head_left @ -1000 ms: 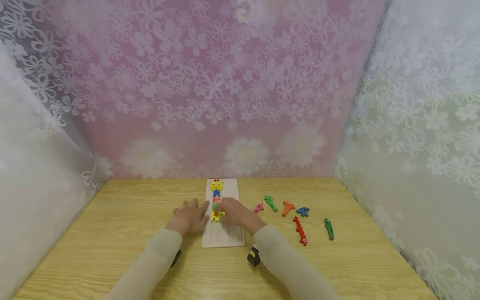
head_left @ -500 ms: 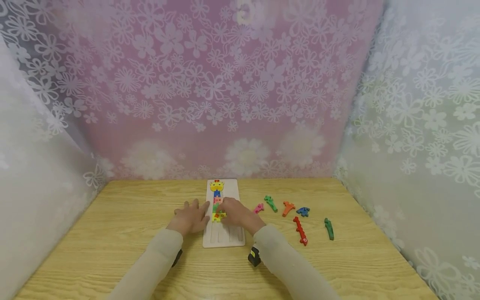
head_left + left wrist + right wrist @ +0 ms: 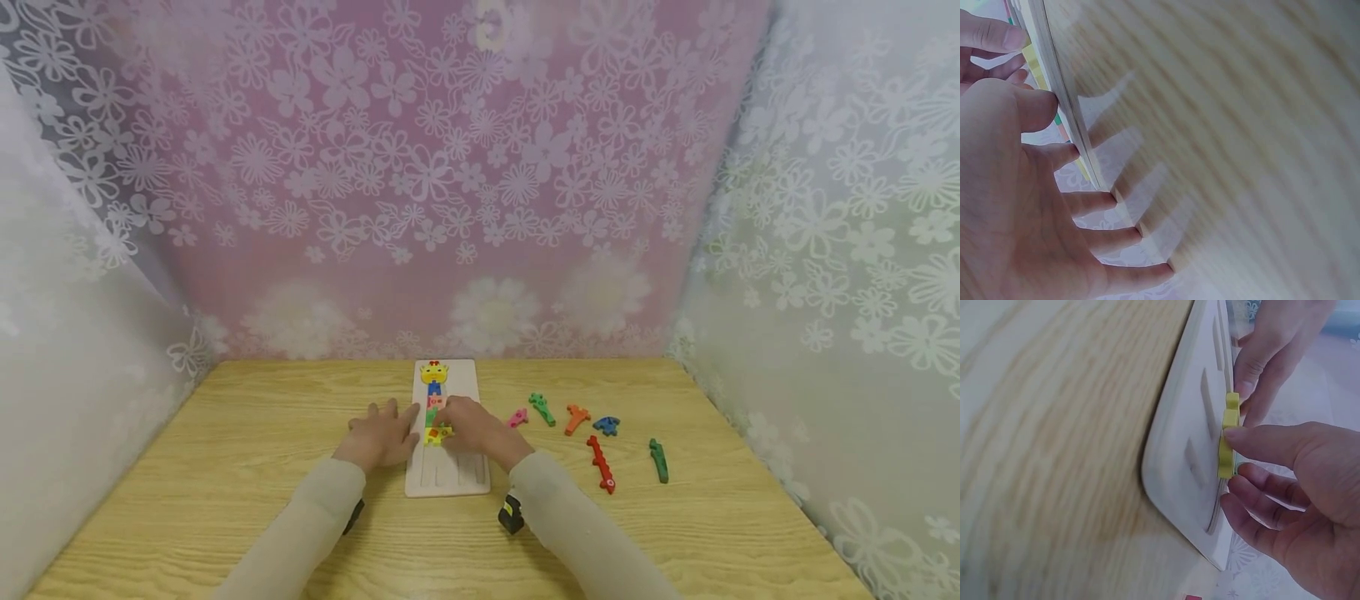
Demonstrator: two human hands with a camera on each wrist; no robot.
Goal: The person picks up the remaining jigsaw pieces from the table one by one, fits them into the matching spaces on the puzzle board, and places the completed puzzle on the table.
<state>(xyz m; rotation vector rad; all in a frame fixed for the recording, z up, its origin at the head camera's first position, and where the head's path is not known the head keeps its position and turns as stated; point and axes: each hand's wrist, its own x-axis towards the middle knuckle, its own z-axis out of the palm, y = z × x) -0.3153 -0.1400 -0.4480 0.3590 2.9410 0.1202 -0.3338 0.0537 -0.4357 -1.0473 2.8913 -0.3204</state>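
Observation:
A pale wooden puzzle board (image 3: 462, 475) lies on the table with a giraffe column in its left groove: a yellow giraffe head (image 3: 433, 373) at the top, then blue, pink and green pieces. At the lower end of the column sits a yellow puzzle piece (image 3: 1229, 450) with an orange patch. My right hand (image 3: 468, 425) pinches this yellow piece, thumb on its near edge and fingers curled at its far side. My left hand (image 3: 380, 435) lies spread at the board's left edge, fingertips on the table and thumb against the board's side.
Right of the board lie loose pieces: pink (image 3: 517, 417), light green (image 3: 542, 408), orange (image 3: 576, 418), blue (image 3: 607, 426), a long red one (image 3: 602, 465) and dark green (image 3: 658, 460). Flowered curtains (image 3: 420, 208) enclose the wooden table (image 3: 247, 450) at the back and sides.
Hands and pieces stay almost in place. The right fingers shift only slightly over the yellow piece, and the whole head view drifts a little.

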